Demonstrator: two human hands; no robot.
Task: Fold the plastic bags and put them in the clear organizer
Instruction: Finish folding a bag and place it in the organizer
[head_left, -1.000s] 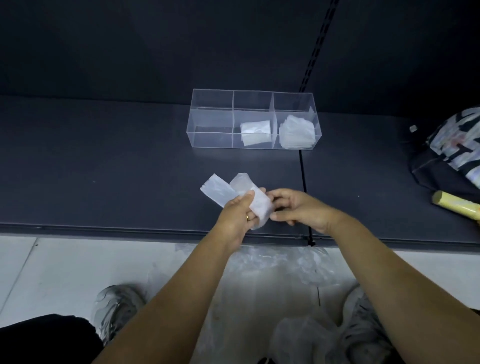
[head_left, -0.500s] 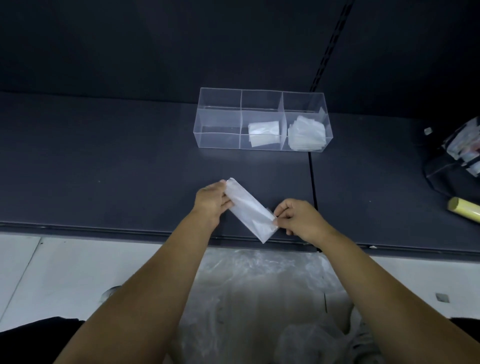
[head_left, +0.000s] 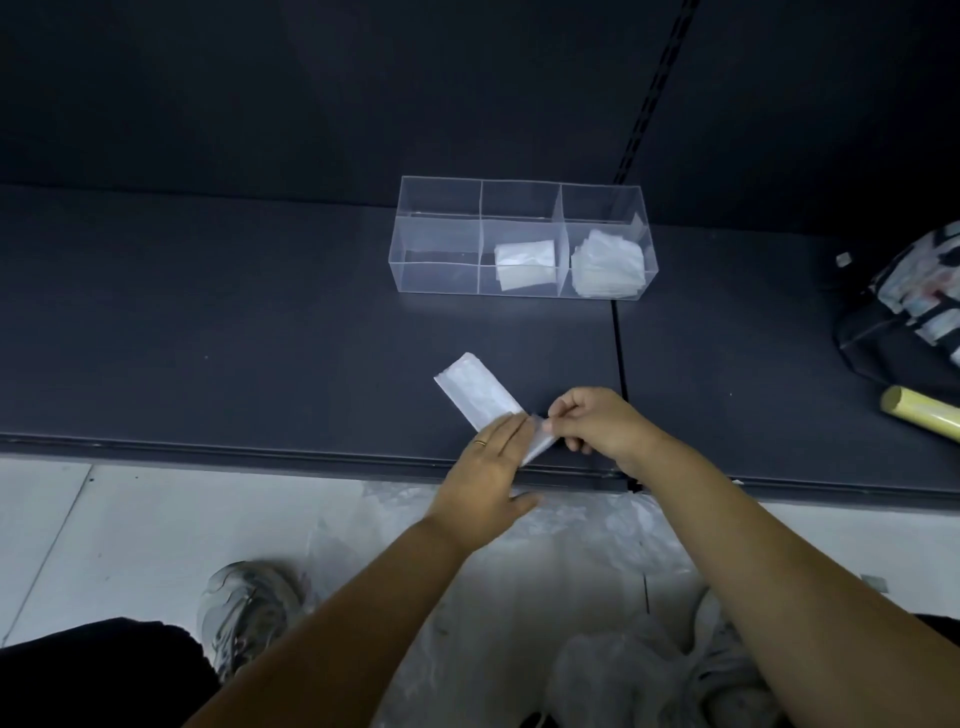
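A: Head view: where's the bag?
B: I see the plastic bag (head_left: 475, 395), folded to a narrow strip, lying slantwise on the dark shelf (head_left: 234, 338) near its front edge.
A: Hands?
B: The left hand (head_left: 488, 478) presses its near end with straight fingers; the right hand (head_left: 597, 421) pinches that end. The clear organizer (head_left: 439, 244) stands behind, well apart, with folded bags (head_left: 522, 265) in its middle and right compartments.
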